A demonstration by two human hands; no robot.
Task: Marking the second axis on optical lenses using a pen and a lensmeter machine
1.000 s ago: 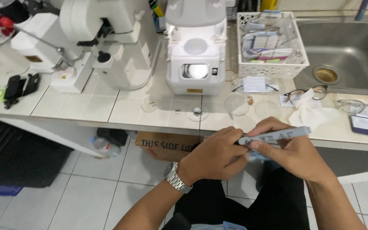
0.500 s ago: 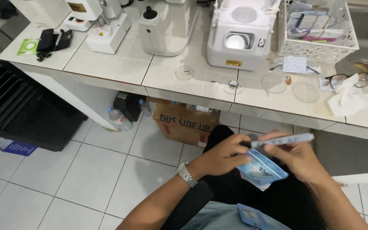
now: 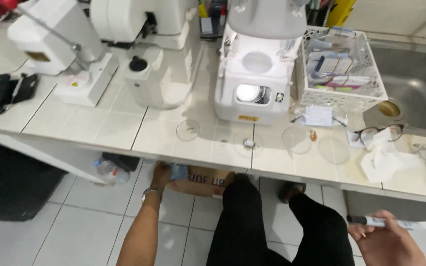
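- White-tiled counter [image 3: 104,125] runs across the frame above a pale tiled floor; a steel sink [image 3: 420,96] is set into its right end
- On the counter: a white box-shaped machine [image 3: 257,74] with a lit round window, and a larger white instrument [image 3: 149,54] to its left
- A white mesh basket [image 3: 341,69] of packets stands between the machine and the sink
- Four clear round lenses lie along the front edge; the leftmost lens [image 3: 188,130] is just ahead of the machine's left corner
- Dark-framed spectacles [image 3: 378,133] rest beside a crumpled white tissue [image 3: 385,157], near the sink
- Black pouch [image 3: 8,91] sits at the far left of the counter
- Left hand [image 3: 162,173], wristwatch on the wrist, is stretched under the counter edge; fingers closed round a small light-blue packet [image 3: 178,171]
- The packet is held just against the top of a brown cardboard box [image 3: 203,181] on the floor beneath the counter; whether it touches the box cannot be told
- Right hand [image 3: 388,244] is low at the right, well apart from the left; fingers curled round a marker pen [image 3: 385,222] with a black cap pointing left
- Person's legs in black trousers fill the lower centre, between the two hands
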